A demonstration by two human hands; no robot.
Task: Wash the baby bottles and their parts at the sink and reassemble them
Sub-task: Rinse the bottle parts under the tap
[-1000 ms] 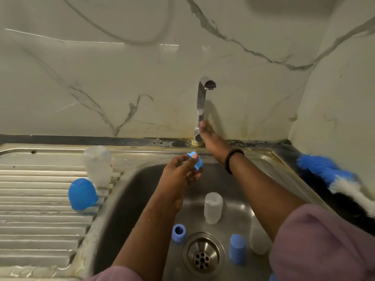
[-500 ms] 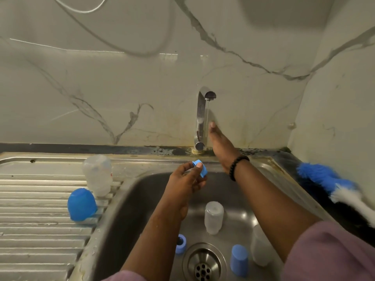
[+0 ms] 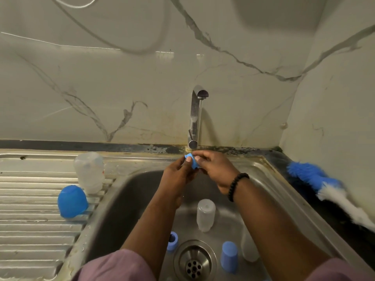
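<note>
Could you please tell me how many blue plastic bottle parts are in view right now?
4: one held in both hands, a dome cap on the drainboard, two in the basin. More may be hidden.
</note>
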